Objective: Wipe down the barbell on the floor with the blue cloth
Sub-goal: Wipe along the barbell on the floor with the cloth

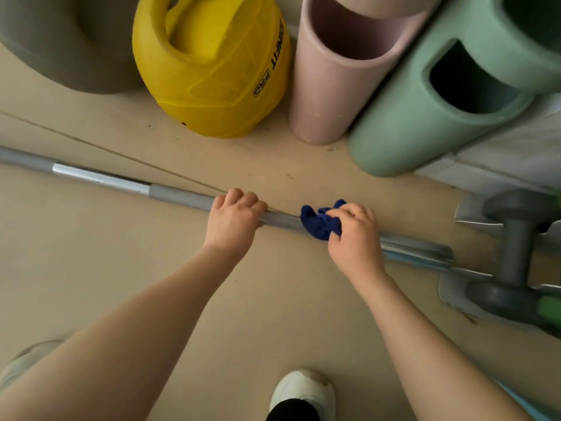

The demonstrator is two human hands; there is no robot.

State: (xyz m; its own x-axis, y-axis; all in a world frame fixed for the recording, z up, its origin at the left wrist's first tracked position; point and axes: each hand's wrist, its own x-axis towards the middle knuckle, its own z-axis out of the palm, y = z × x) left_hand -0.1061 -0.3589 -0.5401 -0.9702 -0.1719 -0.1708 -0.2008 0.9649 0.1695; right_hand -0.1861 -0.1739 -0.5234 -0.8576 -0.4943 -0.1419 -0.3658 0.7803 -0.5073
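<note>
A long grey and silver barbell (179,196) lies on the tan floor, running from the left edge down toward the right. My left hand (233,218) grips the bar near its middle, fingers curled over it. Just to the right, my right hand (353,235) holds a bunched dark blue cloth (318,220) against the bar. The cloth covers a short stretch of the bar between my two hands. The bar's right end (425,250) looks blurred.
Behind the bar stand a yellow weight (212,65), a grey weight (69,41), a pink roller (337,86) and a green roller (431,110). A grey dumbbell (513,256) lies at the right. My white shoes (303,393) are below.
</note>
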